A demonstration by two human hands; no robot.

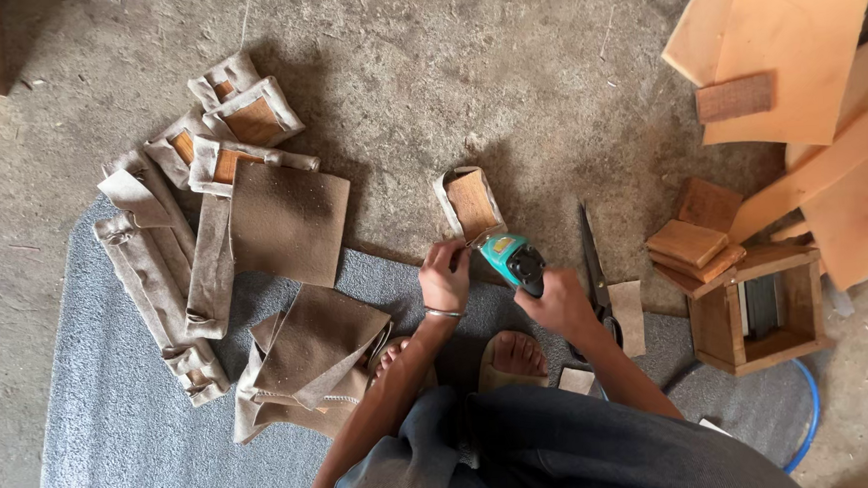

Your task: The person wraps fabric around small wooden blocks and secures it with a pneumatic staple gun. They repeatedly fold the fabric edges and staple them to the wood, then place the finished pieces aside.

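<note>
My right hand (561, 305) grips a teal and black staple gun (511, 259), its nose pressed to the near edge of a small wooden block wrapped in grey-brown fabric (470, 202) on the concrete floor. My left hand (443, 276) pinches the fabric at that same edge, right beside the tool's nose. A thin bangle sits on my left wrist. Both my bare feet in sandals show just below my hands.
Black scissors (594, 271) lie right of my right hand. Wrapped blocks (243, 116) and cut fabric pieces (287, 221) lie left on a grey mat (120, 424). A wooden box (759, 313), bare blocks (693, 247) and foam sheets (786, 43) are right.
</note>
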